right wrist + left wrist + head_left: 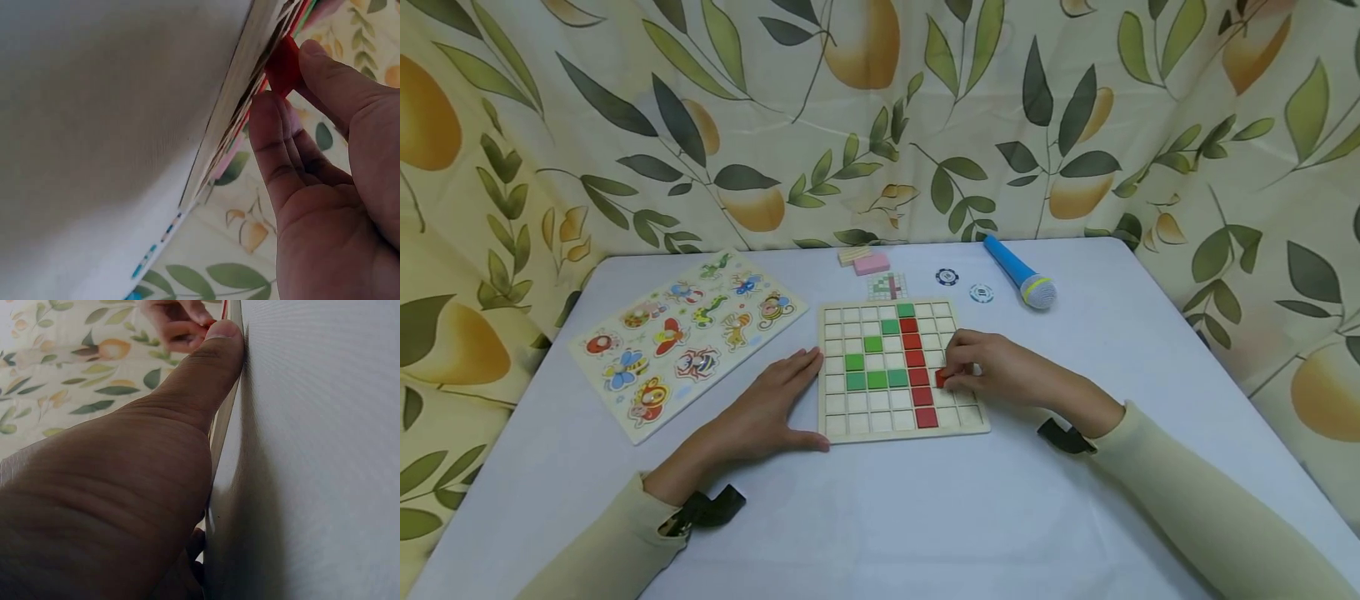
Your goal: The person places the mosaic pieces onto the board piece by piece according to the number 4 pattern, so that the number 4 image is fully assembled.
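Note:
A wooden grid board [880, 423] lies in the middle of the table. One column holds several red tiles [917, 377], with several green tiles [876, 380] left of it and one green tile above it. Between thumb and fingers, my right hand [992, 367] pinches a small red tile [284, 65] over the cells right of the red column. The right wrist view shows that tile tilted against the board's surface. My left hand [763, 408] rests at the board's left edge, fingers extended and thumb by the near corner. In the left wrist view, the left thumb [206, 375] lies along the board's edge.
A small pattern card [887, 287] lies behind the board, near pink and beige blocks [872, 264]. Two round chips [947, 277] and a blue toy microphone [1017, 271] are at the back right. An insect picture board [700, 333] lies at left. Patterned cloth hangs behind.

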`<action>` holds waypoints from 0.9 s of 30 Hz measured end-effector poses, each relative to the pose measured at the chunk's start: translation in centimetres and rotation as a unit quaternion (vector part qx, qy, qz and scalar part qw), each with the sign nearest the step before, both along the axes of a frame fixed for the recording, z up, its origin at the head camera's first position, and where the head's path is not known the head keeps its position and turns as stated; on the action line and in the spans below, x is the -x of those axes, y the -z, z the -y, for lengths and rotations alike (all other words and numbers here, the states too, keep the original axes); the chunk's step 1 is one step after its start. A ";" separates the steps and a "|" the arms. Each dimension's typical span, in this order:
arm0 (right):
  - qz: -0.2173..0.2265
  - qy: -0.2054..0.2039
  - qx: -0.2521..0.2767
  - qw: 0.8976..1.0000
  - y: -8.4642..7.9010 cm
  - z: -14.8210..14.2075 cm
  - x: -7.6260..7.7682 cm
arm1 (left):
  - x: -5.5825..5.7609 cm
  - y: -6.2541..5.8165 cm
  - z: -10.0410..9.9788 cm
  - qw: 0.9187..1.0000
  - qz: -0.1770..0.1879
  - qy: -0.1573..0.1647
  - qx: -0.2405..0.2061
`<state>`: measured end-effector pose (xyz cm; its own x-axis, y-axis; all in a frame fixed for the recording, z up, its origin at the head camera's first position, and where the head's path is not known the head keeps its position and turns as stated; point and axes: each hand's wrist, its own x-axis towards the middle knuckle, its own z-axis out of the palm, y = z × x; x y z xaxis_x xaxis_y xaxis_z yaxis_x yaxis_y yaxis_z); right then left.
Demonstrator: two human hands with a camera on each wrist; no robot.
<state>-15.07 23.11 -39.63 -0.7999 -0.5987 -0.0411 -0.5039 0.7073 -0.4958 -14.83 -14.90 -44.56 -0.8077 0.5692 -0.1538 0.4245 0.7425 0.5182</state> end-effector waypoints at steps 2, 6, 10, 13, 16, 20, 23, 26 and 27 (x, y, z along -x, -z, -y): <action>0.002 0.003 -0.004 1.000 0.1 0.2 0.0 | 0.0 0.0 -0.2 1.000 0.000 0.002 -0.001; -0.002 0.011 -0.017 1.000 0.1 0.4 -0.2 | -0.1 0.0 -0.6 1.000 0.002 0.004 0.001; -0.009 0.010 -0.024 1.000 0.0 0.6 -0.4 | -0.2 -0.1 -0.7 1.000 0.005 0.004 0.004; -0.024 -0.008 -0.029 0.999 -0.3 0.8 -0.3 | -0.2 -0.2 -0.8 1.000 0.002 0.005 0.004; -0.032 -0.026 -0.036 0.998 -0.4 0.9 -0.2 | -0.2 -0.2 -0.8 1.000 0.004 0.004 0.001; -0.024 -0.030 -0.043 0.998 -0.3 0.9 -0.3 | -0.3 -0.1 -0.6 1.000 0.007 0.003 -0.003; -0.022 -0.014 -0.039 0.999 -0.4 0.6 -0.8 | -0.3 -0.1 -0.4 1.000 0.015 0.004 -0.009; -0.033 0.016 -0.027 0.999 -0.5 0.2 -1.4 | -0.3 -0.5 -0.2 0.999 0.039 -0.011 -0.033; -0.039 0.025 -0.021 0.999 -0.6 0.1 -1.6 | -0.3 -0.7 -0.1 0.998 0.042 -0.017 -0.042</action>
<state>-13.51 23.05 -39.00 -0.8306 -0.5569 -0.0018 -0.5035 0.7524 -0.4247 -14.57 -14.83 -43.85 -0.8128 0.5556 -0.1752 0.3521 0.7081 0.6121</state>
